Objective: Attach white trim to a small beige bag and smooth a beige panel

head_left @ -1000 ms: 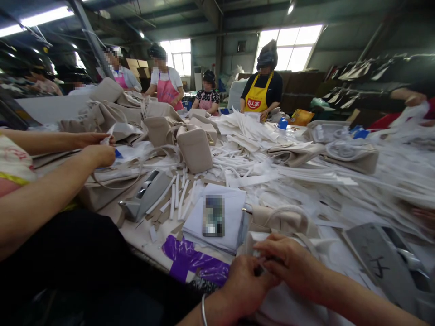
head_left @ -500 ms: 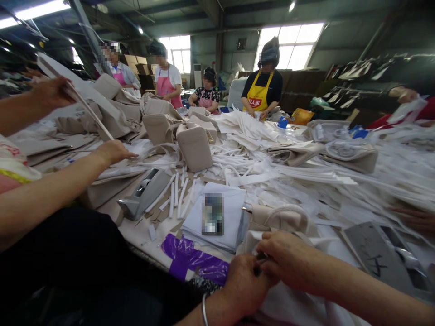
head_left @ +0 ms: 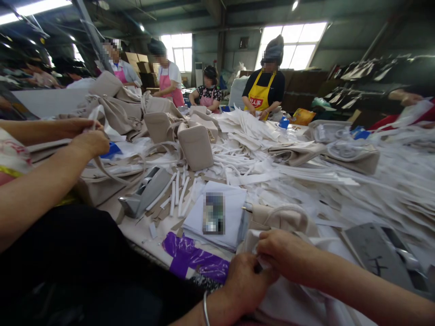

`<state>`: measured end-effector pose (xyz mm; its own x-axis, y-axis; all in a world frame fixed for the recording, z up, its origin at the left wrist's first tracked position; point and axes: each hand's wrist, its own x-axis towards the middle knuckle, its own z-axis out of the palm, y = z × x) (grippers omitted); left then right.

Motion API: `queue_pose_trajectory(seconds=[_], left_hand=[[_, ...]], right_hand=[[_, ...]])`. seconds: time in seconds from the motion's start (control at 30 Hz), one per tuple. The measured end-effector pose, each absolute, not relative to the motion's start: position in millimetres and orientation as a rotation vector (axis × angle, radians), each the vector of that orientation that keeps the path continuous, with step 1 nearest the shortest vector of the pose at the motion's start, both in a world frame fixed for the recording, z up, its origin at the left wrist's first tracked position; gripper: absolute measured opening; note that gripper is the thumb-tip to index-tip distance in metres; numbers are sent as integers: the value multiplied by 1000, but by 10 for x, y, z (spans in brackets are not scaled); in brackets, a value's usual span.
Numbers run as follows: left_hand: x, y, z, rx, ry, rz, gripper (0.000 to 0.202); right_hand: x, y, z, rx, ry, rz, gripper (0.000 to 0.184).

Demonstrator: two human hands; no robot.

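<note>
My left hand [head_left: 246, 283], with a silver bangle on the wrist, is closed in a pinch at the table's near edge. My right hand [head_left: 285, 256] is closed too, fingertips meeting the left hand's. Between them they pinch the edge of a white fabric bag [head_left: 292, 299] that lies under both hands. What else sits in the fingers is hidden. A beige handbag [head_left: 278, 217] with a loop handle lies just beyond my hands.
A co-worker's arms [head_left: 50, 172] at left hold a white strip over beige bags. A grey tape dispenser [head_left: 146, 192], a stack of white sheets [head_left: 217, 215], purple plastic [head_left: 190, 260] and heaps of white strips [head_left: 306, 172] cover the table. Several aproned people work at the far side.
My hands have stayed together, shifting only slightly on the white fabric. The co-worker's hands lifted a flat sheet, then came back down together holding a white strip.
</note>
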<state>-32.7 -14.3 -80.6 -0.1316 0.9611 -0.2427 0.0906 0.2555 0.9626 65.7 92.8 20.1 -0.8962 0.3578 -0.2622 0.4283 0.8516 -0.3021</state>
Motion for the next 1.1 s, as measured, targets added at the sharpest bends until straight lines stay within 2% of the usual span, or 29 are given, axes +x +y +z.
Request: queue_pose_trajectory(seconds=[0.2,0.3,0.4,0.5,0.73,0.9,1.0,1.1], left_hand=[[-332,-134,-878,1048,1480,1050,41],[-343,-124,-862,1064,1471,1055,43],[-356,-108,-823,1097,1447,1059,40],[-353,-97,-813,1110,1433,1067,37],[-324,-115,-800,1071,1516,1040,42],[-332,-127,-742,1038,1524,1009,31],[-324,-127,-775,1051,1544,1001,32],[-319,-122,-820,1112,1561,1027,34]], right_hand=[[711,951,145,418,2877,-387,10],[749,911,128,311,2948,-346,13],[813,858,112,213,3020,-312,20],[877,840,103,167,2996,-335,17],[778,894,208,370,2852,-523,23],[625,872,265,548,2766,-377,21],[622,870,212,509,2717,-209,18],[677,861,129,439,2830,-216,15]])
